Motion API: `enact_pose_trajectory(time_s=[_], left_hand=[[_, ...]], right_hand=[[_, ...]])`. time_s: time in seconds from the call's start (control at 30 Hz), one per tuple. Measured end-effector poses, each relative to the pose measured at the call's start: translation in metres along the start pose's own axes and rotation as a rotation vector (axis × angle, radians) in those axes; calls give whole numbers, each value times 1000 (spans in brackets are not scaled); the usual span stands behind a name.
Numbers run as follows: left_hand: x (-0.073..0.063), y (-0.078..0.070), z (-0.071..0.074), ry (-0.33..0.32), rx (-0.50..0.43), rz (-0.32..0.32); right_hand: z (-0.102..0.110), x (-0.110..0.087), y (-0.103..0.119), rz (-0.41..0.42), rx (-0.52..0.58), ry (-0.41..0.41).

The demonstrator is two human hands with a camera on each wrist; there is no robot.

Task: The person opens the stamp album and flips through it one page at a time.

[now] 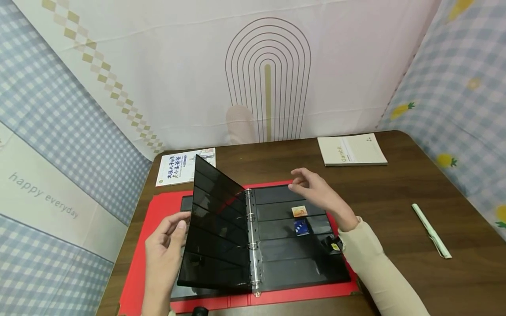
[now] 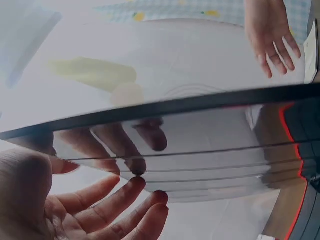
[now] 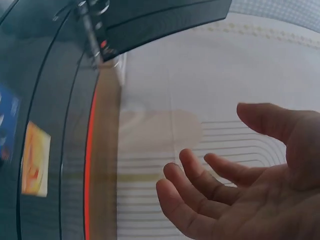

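A red ring-bound stamp album [image 1: 136, 259] lies spread on the table, its metal rings [image 1: 252, 239] down the middle. One black pocket page [image 1: 217, 237] stands tilted up from the rings, leaning left. Relaxed fingers of my left hand [image 1: 164, 250] touch its outer edge; in the left wrist view the fingertips [image 2: 137, 185] meet their reflections on the glossy sheet. On the right-hand page, an orange-yellow stamp [image 1: 299, 211] and a blue stamp [image 1: 301, 227] sit in the strips. Over that page's upper right hovers my right hand [image 1: 314, 188], holding nothing, fingers loosely bent.
Behind the album lie a white booklet with blue lettering [image 1: 174, 169] at left and a pale "Gambit" book [image 1: 352, 150] at right. A light green pen [image 1: 431, 230] rests on the table's right side. Fabric curtains [image 1: 189, 66] hang round the table.
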State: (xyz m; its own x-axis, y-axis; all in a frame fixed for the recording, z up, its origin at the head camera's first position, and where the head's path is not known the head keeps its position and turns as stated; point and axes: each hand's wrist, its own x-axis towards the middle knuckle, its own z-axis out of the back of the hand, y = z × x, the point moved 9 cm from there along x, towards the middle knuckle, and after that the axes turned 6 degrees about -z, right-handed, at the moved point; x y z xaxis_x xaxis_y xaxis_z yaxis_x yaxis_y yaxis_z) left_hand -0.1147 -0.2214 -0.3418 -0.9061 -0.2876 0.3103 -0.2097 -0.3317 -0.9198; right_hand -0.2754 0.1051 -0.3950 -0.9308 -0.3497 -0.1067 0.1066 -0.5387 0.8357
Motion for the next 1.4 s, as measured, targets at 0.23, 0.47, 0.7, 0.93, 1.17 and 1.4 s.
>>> enact_pose_trajectory(time_s=[0.23,0.47,0.7,0.93,1.17,1.4], left_hand=[[-7,1,7,61,20,-71],[-11,11,20,94,49,-58],[-16,38,34,74,2,115],[-19,60,46,-8,-28,188],[-22,80,54,-34,70,265],[-25,98,58,-29,140,327]], right_hand=[[0,3,-15,57,-170,23],[-3,9,-37,27,-296,48],[-6,17,-63,-19,-377,111],[-11,18,-79,-37,-393,173],[-18,16,-86,-45,-426,232],[-15,17,-92,-89,-467,229]])
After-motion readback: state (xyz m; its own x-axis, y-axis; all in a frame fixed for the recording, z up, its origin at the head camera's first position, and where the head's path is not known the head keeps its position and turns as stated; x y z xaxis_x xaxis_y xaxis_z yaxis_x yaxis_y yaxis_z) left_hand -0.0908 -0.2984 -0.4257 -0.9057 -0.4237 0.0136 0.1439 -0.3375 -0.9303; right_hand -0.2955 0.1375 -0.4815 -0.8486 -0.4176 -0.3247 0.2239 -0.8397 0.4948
